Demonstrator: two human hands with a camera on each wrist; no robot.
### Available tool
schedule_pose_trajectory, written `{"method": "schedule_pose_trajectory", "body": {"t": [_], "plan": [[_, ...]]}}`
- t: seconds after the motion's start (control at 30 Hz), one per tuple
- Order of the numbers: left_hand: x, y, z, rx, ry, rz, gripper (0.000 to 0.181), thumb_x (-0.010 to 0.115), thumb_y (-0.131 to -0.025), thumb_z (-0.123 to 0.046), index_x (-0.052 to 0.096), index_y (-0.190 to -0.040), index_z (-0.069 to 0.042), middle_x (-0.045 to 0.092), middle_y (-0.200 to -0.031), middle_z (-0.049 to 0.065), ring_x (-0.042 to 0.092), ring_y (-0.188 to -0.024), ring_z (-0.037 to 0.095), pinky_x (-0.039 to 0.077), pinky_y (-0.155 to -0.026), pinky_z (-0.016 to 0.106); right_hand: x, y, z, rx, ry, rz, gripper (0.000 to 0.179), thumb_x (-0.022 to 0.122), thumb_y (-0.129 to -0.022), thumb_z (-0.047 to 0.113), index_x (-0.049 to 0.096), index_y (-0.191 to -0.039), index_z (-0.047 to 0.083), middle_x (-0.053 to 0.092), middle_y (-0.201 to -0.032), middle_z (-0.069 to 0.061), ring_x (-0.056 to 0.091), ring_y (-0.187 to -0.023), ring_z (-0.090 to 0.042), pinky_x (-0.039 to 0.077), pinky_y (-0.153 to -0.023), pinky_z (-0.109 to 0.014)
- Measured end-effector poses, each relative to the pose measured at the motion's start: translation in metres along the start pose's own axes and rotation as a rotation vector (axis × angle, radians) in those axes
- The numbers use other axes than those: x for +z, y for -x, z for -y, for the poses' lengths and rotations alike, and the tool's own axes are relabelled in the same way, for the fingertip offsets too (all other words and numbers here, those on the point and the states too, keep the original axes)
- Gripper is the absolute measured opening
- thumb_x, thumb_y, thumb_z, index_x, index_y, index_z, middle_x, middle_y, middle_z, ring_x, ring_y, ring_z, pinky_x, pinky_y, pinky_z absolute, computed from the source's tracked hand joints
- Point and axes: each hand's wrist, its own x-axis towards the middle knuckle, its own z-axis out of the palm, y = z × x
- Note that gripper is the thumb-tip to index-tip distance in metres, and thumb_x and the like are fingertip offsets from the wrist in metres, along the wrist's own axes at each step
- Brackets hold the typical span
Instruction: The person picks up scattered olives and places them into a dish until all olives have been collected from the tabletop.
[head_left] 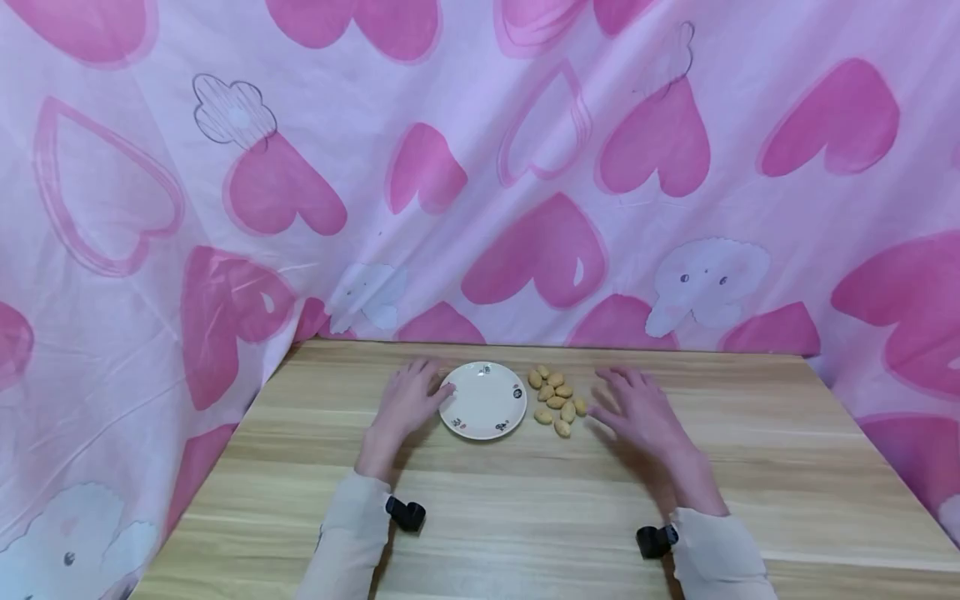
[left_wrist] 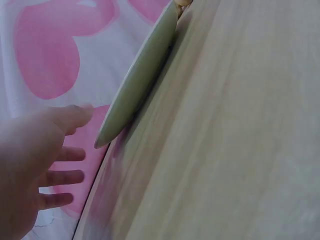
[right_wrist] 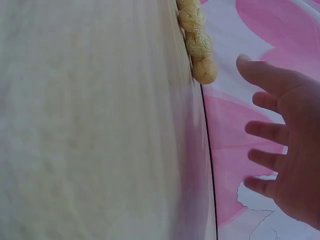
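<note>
A round white plate [head_left: 483,402] with small dark prints near its rim lies on the table. My left hand [head_left: 408,398] is at its left side, thumb right by the rim and fingers spread; the left wrist view shows the plate's pale underside [left_wrist: 137,82] beyond the thumb. To the right of the plate lies a loose cluster of small tan, oval, wrinkled pieces [head_left: 556,402]. My right hand [head_left: 643,410] hovers just right of that cluster with nothing in it. Its thumb points toward the nearest tan piece [right_wrist: 204,71], fingers apart.
The wooden table [head_left: 517,517] reaches back to a pink cloth [head_left: 480,167] printed with hearts, which hangs along its far edge and left side. Black wrist cameras [head_left: 406,514] sit on both sleeves, low over the tabletop.
</note>
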Motion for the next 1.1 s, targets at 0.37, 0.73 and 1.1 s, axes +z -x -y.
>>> {"method": "schedule_pose_trajectory", "body": {"t": [0.37,0.73,1.1], "plan": [[0.009,0.002,0.003,-0.003,0.051,0.011,0.045,0.066,-0.094,-0.033,0.062,-0.133,-0.012,0.066,-0.126,0.012,0.061,-0.117,0.033,0.045,-0.101,0.051,0.004,-0.003,0.019,0.022,-0.194,0.074,0.033,0.071,-0.092,0.025,0.067,-0.122,0.012,0.067,-0.108,-0.003,0.061,-0.091,-0.018,0.053,-0.081,-0.039],[0.012,0.002,0.002,0.0,0.064,0.043,0.044,0.065,-0.094,-0.026,0.06,-0.135,-0.012,0.068,-0.127,0.009,0.066,-0.109,0.029,0.051,-0.093,0.047,0.014,-0.005,0.027,-0.008,-0.263,0.205,0.018,0.073,-0.089,0.018,0.073,-0.107,0.018,0.068,-0.095,0.008,0.06,-0.083,-0.009,0.051,-0.076,-0.028],[0.013,0.002,-0.001,-0.065,0.074,0.059,0.045,0.065,-0.095,-0.027,0.059,-0.138,-0.015,0.072,-0.113,0.008,0.068,-0.1,0.027,0.052,-0.087,0.047,0.015,-0.004,0.031,-0.074,-0.273,0.263,0.021,0.072,-0.09,0.015,0.073,-0.111,0.015,0.067,-0.09,0.008,0.06,-0.082,-0.009,0.05,-0.075,-0.026]]}}
